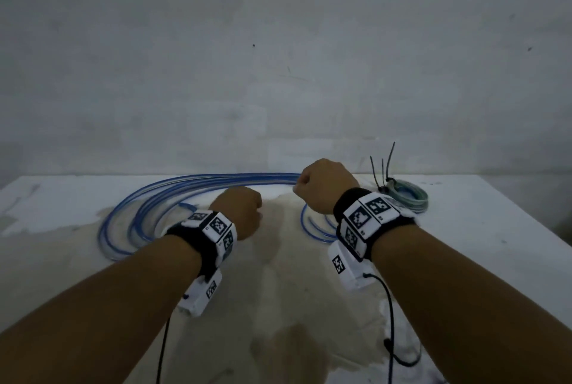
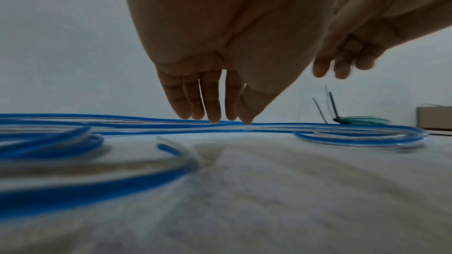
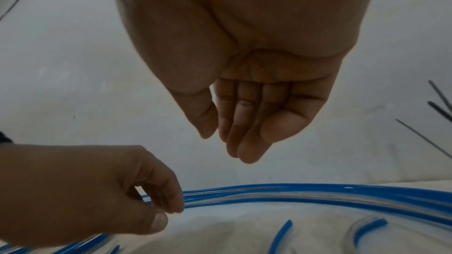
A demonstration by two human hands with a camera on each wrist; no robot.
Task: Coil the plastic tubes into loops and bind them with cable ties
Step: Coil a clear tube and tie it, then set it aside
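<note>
Long blue and clear plastic tubes (image 1: 185, 188) lie in wide loose loops across the white table (image 1: 479, 229). My left hand (image 1: 247, 213) reaches down onto the far run of tubes (image 2: 318, 128); its fingertips (image 2: 215, 119) and thumb meet at the bundle. From the right wrist view the left hand (image 3: 97, 190) pinches the tubes (image 3: 293, 194) between curled fingers and thumb. My right hand (image 1: 325, 185) hovers above the tubes just to the right, fingers relaxed and empty (image 3: 225, 142).
A finished greenish coil (image 1: 408, 196) bound with black cable ties (image 1: 385, 167) sits at the back right near the wall. A cardboard box (image 2: 435, 117) stands beyond it. Loose tube ends (image 3: 281, 237) lie near the right hand. Wrist camera cords (image 1: 390, 321) trail over the table's front.
</note>
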